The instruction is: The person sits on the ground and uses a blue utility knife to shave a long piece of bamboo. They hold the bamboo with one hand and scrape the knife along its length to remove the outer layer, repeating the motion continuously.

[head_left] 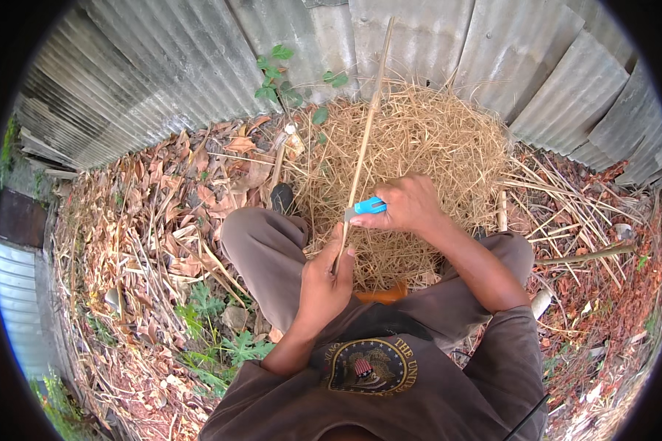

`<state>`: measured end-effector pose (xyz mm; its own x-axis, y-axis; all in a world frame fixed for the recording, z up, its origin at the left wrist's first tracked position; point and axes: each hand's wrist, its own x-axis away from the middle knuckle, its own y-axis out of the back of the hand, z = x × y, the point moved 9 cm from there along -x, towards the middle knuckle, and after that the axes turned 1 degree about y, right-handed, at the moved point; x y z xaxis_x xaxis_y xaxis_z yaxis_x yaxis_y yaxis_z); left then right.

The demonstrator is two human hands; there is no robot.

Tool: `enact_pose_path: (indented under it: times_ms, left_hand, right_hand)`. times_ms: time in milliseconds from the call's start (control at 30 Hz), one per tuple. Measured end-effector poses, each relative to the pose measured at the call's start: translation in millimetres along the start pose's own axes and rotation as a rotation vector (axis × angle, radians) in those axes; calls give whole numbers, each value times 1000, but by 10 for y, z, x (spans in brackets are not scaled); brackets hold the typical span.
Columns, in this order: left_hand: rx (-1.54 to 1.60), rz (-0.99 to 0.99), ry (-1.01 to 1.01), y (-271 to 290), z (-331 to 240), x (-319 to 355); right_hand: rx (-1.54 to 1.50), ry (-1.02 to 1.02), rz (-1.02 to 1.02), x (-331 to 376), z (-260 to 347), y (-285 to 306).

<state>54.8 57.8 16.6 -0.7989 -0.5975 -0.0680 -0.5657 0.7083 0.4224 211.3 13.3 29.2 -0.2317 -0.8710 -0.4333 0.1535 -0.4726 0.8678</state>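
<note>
Between my knees, my left hand [325, 283] is closed round the lower end of a long, thin, pale strip [368, 128] that looks like split bamboo or wood. It slants up and away, its far tip reaching in front of the metal fence. My right hand [408, 203] grips a cutter knife with a bright blue handle [370, 206]. The knife's flat grey blade [350, 214] lies against the strip just above my left fingers. Whether the edge bites into the strip, I cannot tell. Below both hands spreads a heap of curly, straw-coloured shavings [441, 140].
A corrugated metal fence [294, 37] curves behind the heap. Dry brown leaves [154, 228] cover the ground at left. Loose sticks and strips [566, 213] lie at right. Green plants [246, 349] grow near my left knee. An orange object [382, 294] shows partly beneath my hands.
</note>
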Motion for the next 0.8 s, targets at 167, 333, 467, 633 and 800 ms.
enact_pose_path:
  times_ms: [167,333,467,633,800]
  left_hand:
    - [-33,47,81,38,-23,-48]
    - [40,76,17,-61,76,209]
    - [66,-9,58,-4,225,261]
    - [-82,-60,-57,89,147,204]
    - [-124,-21,-112,-6,53,264]
  right_hand:
    - [82,22,-153,-74,-109,34]
    - [90,-460,37,-179,-1045,24]
    - [58,-289,100,-119,-468,-76]
    - [-4,-160,98,-43,-211,-173]
    - [99,-291,8,-170,-820,-98]
